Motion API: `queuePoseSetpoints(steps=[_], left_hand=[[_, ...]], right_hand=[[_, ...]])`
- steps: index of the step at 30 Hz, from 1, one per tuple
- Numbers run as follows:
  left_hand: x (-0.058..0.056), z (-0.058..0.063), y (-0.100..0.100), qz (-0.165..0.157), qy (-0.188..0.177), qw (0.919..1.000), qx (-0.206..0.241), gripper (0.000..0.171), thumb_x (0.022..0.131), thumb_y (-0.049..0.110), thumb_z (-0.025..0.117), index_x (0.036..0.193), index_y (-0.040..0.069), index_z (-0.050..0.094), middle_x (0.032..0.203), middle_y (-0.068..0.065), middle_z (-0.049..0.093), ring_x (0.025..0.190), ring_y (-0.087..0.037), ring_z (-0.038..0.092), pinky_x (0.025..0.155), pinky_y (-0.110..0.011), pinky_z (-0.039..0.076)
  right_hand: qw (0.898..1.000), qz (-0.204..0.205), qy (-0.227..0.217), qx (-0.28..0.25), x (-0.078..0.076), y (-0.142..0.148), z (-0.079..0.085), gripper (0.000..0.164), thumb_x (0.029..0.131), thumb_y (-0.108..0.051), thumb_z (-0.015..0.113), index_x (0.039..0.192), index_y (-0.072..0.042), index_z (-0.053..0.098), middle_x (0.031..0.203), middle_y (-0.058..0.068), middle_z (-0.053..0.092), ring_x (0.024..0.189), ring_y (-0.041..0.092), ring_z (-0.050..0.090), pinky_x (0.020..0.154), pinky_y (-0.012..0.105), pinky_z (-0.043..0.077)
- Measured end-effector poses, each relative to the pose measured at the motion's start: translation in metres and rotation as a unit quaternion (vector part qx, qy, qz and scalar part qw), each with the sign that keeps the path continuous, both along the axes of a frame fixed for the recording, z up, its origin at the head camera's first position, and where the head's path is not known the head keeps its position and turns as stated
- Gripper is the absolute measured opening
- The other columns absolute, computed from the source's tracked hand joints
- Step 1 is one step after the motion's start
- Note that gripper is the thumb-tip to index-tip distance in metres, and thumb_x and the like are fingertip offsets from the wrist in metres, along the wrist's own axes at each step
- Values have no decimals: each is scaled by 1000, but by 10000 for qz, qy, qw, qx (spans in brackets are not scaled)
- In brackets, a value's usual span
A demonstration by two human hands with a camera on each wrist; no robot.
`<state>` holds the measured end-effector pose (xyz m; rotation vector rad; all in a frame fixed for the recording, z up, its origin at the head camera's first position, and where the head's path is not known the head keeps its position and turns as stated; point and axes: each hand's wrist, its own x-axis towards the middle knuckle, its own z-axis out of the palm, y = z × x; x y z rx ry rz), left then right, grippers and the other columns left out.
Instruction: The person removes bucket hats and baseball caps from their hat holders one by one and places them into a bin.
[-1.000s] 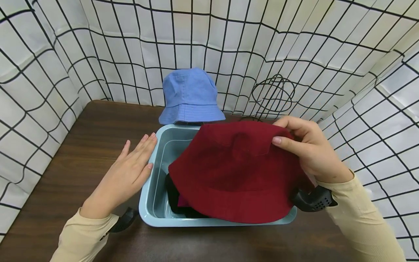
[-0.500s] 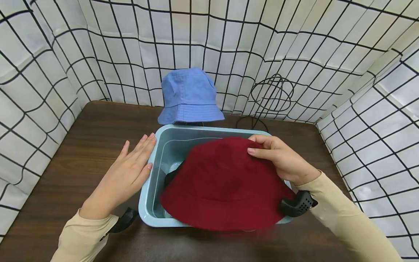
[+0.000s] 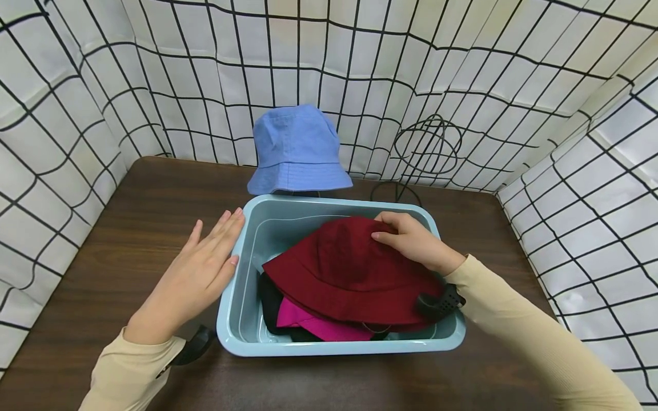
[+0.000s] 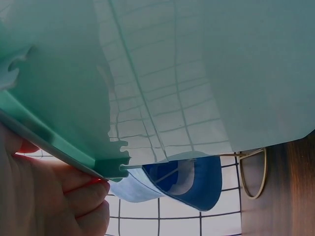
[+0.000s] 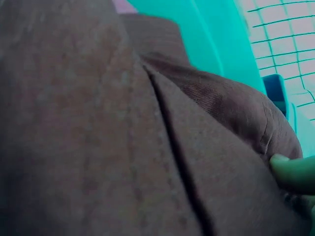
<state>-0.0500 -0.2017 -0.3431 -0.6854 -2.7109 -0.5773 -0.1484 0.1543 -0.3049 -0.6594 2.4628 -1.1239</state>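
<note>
My right hand (image 3: 411, 242) pinches the crown of a dark red bucket hat (image 3: 344, 271) between thumb and fingers. The hat lies tilted inside a light blue plastic tub (image 3: 336, 347), over a magenta cloth item (image 3: 319, 325) and a black one (image 3: 269, 302). In the right wrist view the red hat (image 5: 211, 108) fills most of the picture, with the thumb (image 5: 293, 173) at its crown. My left hand (image 3: 192, 271) has straight fingers laid against the tub's left rim; the left wrist view shows those fingers (image 4: 81, 196) right under the rim.
A blue bucket hat (image 3: 298, 151) stands behind the tub, raised above the brown wooden table (image 3: 169, 211). Beside it at the back right is a black wire stand (image 3: 429, 145). White panels with a black wire grid (image 3: 319, 51) enclose the table at the back and sides.
My right hand has brought the red hat left and down into the tub, uncovering the magenta item and the tub's front rim. The left hand stays at the left rim.
</note>
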Motion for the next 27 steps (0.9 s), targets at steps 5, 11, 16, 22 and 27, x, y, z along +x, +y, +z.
queuePoseSetpoints(steps=[5,11,16,22,27], left_hand=[[0,0,0,4,-7,10000,-2,62,96,22,46,149,3,22,153,-13,26,140,-30,22,112,-53,6],[-1,-1,0,-27,3,10000,33,62,96,22,46,149,3,22,152,-14,26,140,-30,22,112,-54,6],[0,0,0,-14,2,10000,29,62,96,22,47,149,3,22,153,-14,26,140,-30,22,112,-54,6],[-1,-1,0,-49,12,10000,66,61,96,23,46,149,3,22,152,-14,26,140,-30,22,112,-54,6],[-1,0,1,-43,0,10000,49,62,96,23,47,149,3,22,152,-14,26,140,-30,22,112,-55,7]], right_hand=[[9915,92,866,966,-3,-4,-2,11,92,-9,59,102,-6,62,91,5,64,73,16,53,66,31,43],[9938,202,297,1052,-5,-6,4,25,85,-14,62,108,-4,60,93,7,64,74,18,56,69,32,46],[9948,-67,-201,999,-5,-12,5,36,79,-39,72,102,-13,61,85,1,64,75,17,58,69,33,47],[9925,-13,309,1184,-4,-21,-1,39,78,-42,74,100,-11,66,76,-4,66,68,12,59,63,30,48],[9925,328,386,1109,-4,-23,-3,21,85,-29,69,93,-9,69,71,-5,65,63,10,59,59,28,48]])
